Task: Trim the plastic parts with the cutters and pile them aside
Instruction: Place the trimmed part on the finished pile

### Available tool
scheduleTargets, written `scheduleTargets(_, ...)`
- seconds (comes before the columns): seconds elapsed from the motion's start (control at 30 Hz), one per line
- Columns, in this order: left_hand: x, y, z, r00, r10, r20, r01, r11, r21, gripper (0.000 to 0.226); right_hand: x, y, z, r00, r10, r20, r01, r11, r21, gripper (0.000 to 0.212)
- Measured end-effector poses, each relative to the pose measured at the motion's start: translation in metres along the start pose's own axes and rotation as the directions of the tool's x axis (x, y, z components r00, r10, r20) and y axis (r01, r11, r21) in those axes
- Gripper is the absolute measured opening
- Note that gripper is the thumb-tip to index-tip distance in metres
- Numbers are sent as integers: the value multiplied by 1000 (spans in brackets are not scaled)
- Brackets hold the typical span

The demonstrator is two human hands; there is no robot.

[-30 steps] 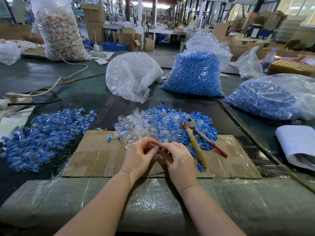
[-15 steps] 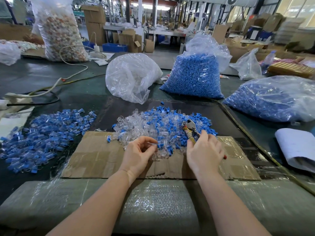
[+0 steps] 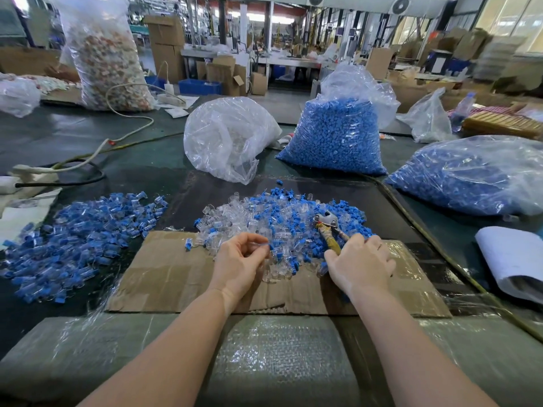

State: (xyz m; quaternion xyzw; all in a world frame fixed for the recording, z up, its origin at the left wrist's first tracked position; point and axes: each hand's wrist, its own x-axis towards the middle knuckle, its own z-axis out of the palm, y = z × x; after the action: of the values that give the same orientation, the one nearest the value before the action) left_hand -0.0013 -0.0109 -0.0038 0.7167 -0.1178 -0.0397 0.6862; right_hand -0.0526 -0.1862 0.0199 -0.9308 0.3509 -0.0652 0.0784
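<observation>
A worker's left hand [image 3: 239, 259] pinches a small plastic part [image 3: 263, 245] over the cardboard [image 3: 164, 277]; the right hand [image 3: 360, 264] closes its grip on the cutters [image 3: 330, 232] lying on the untrimmed heap [image 3: 282, 212]; lifting them to snip comes next, it seems; trimmed pieces [image 3: 79, 230] lie left on the worktop [image 3: 141, 168].

Two bare forearms enter from the lower edge of the frame and converge toward its centre. No sleeves, gloves, watch or wristband are worn; both arms are uncovered from the frame edge to the fingertips. The left hand [image 3: 239, 264], left of centre, shows short, unpainted fingernails on the fingers visible. The right hand [image 3: 361, 264], right of centre, is seen from the back, with knuckles and wrist crease visible. A thin band may sit on one right finger; it is too small to confirm.
</observation>
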Motion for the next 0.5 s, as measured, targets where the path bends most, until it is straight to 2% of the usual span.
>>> scheduleTargets(0.13,7,5,0,1000,-16,-26,15,998,-61,10,-7,-5,-13,985,-171,-26,173,978,121,33)
scheduleTargets(0.23,15,8,1,996,-62,-58,52,985,-164,10,-18,-14,-25,957,-273,95,227,913,338,25)
scheduleTargets(0.33,22,7,3,992,-95,-81,75,974,-215,11,-28,-22,-30,886,-370,278,142,789,597,21)
scheduleTargets(0.5,26,2,-4,986,-137,-90,116,971,-210,15,-36,-24,-39,754,-435,492,-113,653,749,10)
